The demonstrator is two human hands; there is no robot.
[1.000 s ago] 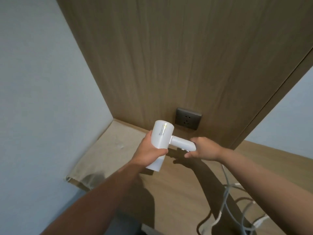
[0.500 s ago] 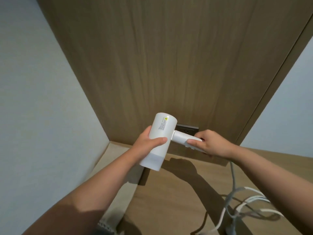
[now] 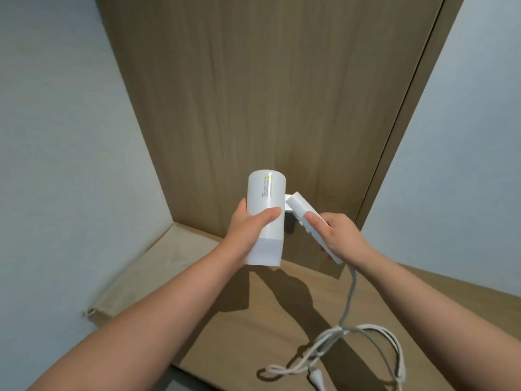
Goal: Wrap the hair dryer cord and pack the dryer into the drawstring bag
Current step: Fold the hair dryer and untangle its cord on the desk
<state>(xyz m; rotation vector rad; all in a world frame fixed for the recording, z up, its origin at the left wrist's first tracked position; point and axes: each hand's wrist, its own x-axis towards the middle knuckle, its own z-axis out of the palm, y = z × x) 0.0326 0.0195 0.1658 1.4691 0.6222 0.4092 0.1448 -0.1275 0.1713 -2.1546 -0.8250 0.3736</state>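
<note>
I hold a white hair dryer (image 3: pixel 265 204) in the air in front of the wooden wall. My left hand (image 3: pixel 248 230) grips its round barrel, which stands nearly upright. My right hand (image 3: pixel 337 235) grips the folding handle (image 3: pixel 300 211), bent downward to the right at the hinge. The grey-white cord (image 3: pixel 349 303) hangs from the handle's end and lies in loose loops (image 3: pixel 366 348) on the wooden table, with the plug (image 3: pixel 317 378) at the bottom edge. A beige drawstring bag (image 3: pixel 146 275) lies flat at the table's left side, against the wall.
A wooden table (image 3: pixel 253 328) fills the lower middle, with a wood panel wall (image 3: pixel 267 94) behind it. Pale walls flank both sides. The table's front edge (image 3: pixel 191 371) runs across the bottom left.
The dryer has risen in view and come closer. The handle has swung from sticking out sideways to angling downward at the hinge. The wall socket is now hidden behind the dryer and hands.
</note>
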